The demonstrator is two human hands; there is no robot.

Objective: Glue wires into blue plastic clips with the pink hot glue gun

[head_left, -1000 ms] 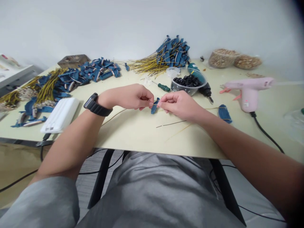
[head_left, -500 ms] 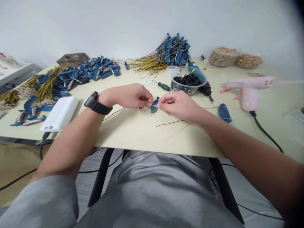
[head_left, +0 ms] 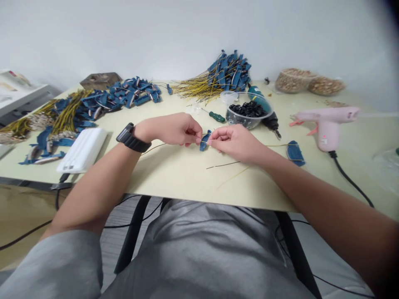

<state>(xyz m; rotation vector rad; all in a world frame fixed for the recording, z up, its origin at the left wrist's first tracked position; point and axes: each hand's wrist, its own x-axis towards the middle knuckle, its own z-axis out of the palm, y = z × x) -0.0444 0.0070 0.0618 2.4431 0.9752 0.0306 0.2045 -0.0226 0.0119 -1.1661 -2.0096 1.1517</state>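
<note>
In the head view, my left hand [head_left: 181, 131] pinches a thin yellow wire by a small blue boat-shaped piece [head_left: 203, 143]. My right hand [head_left: 238, 143], fingers closed, pinches the wire on the other side of the piece. The blue piece lies between the fingertips, partly covered by them. A dark length of wire [head_left: 154, 148] trails leftward from under my left hand. Below my right wrist lie a black wire [head_left: 222, 165] and a yellow strand. A second blue piece [head_left: 295, 153] with yellow wire across it rests right of my right forearm.
Behind the hands are a green screwdriver [head_left: 217, 116], a clear tub [head_left: 246, 121] of black parts and a dark green power tool [head_left: 272, 122]. A pink glue gun [head_left: 328, 124] stands right. Blue pieces with wires [head_left: 229, 70] are heaped behind. A white power bank [head_left: 82, 150] lies left.
The view has shifted slightly, so everything sits a little lower in the picture. Both hands keep their pinch around the blue piece, with hardly any movement of the fingers.
</note>
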